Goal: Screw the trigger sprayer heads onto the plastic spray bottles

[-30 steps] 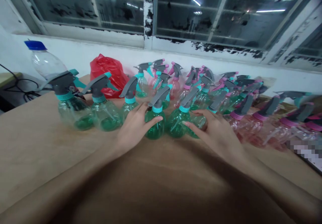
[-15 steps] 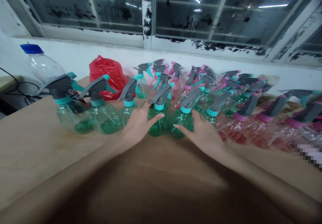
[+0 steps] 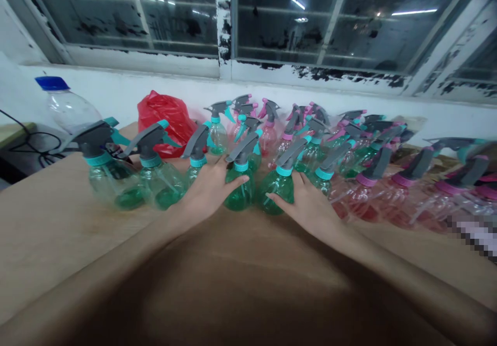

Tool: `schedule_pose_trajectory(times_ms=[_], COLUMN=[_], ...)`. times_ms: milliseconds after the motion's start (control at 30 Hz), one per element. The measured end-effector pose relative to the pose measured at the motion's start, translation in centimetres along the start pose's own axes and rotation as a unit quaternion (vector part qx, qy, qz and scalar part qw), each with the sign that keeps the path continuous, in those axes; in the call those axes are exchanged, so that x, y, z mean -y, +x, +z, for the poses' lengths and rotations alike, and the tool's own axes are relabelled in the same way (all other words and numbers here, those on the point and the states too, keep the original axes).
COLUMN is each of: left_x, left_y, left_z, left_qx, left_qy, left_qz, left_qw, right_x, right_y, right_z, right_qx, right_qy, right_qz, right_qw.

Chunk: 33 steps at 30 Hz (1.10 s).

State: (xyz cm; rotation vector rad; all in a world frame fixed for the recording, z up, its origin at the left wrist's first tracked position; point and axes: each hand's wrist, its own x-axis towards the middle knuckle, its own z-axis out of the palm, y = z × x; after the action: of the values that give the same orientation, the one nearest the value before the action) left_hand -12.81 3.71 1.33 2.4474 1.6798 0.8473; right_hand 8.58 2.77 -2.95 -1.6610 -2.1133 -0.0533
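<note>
Two green spray bottles with grey heads and teal collars stand side by side on the table (image 3: 233, 253). My left hand (image 3: 205, 188) is wrapped round the left side of one spray bottle (image 3: 239, 196), its thumb across the front. On the other side, my right hand (image 3: 310, 206) grips the second spray bottle (image 3: 275, 188) from the right, thumb in front. The far fingers of both hands are partly hidden behind the bottles. Just left of my left hand is another green spray bottle (image 3: 195, 171); a further one (image 3: 323, 180) stands behind my right hand.
More green spray bottles (image 3: 163, 185) stand at the left, pink ones (image 3: 365, 201) at the right. Several mixed bottles (image 3: 267, 133) crowd the back by the wall. A red plastic bag (image 3: 166, 120) and a clear blue-capped bottle (image 3: 70, 107) are back left. A blurred flat object (image 3: 476, 237) lies far right.
My right hand has moved left and closed round the right-hand green spray bottle, uncovering the bottle behind it. My left hand stays at its bottle. The view has tilted slightly upward.
</note>
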Motion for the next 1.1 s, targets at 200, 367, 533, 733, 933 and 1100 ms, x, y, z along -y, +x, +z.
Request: schedule_pose_trajectory(times_ms=[200,367,533,733,933,1100], left_x=[-0.4,-0.5,-1.3,-3.9,-6.4,-8.3], left_y=[-0.5,-1.6,-4.9,-9.8,-11.6,-10.1], left_z=[0.4,0.9,1.0,1.7,3.7,4.7], left_qx=[-0.022,-0.044,-0.059,-0.004,0.086,0.084], left_qy=[0.014,0.008,0.009,-0.011,-0.115,-0.178], left_qz=[-0.003,0.005,0.001,-0.012,-0.012,0.022], left_qw=[1.0,0.999,0.998,1.0,0.99,0.98], right_x=[0.4,0.5,0.2,-0.2,-1.5,-2.9], right_y=[-0.5,-1.5,-2.9,-4.8,-7.2,-9.1], right_z=[-0.4,-0.7,-0.8,-1.6,-2.7,-3.9], right_qx=[0.012,0.013,-0.001,-0.008,-0.001,0.028], right_qy=[-0.001,0.011,-0.016,-0.019,0.02,0.063], right_qz=[0.002,-0.016,-0.046,-0.095,-0.137,-0.133], right_qw=[1.0,1.0,0.999,0.995,0.99,0.989])
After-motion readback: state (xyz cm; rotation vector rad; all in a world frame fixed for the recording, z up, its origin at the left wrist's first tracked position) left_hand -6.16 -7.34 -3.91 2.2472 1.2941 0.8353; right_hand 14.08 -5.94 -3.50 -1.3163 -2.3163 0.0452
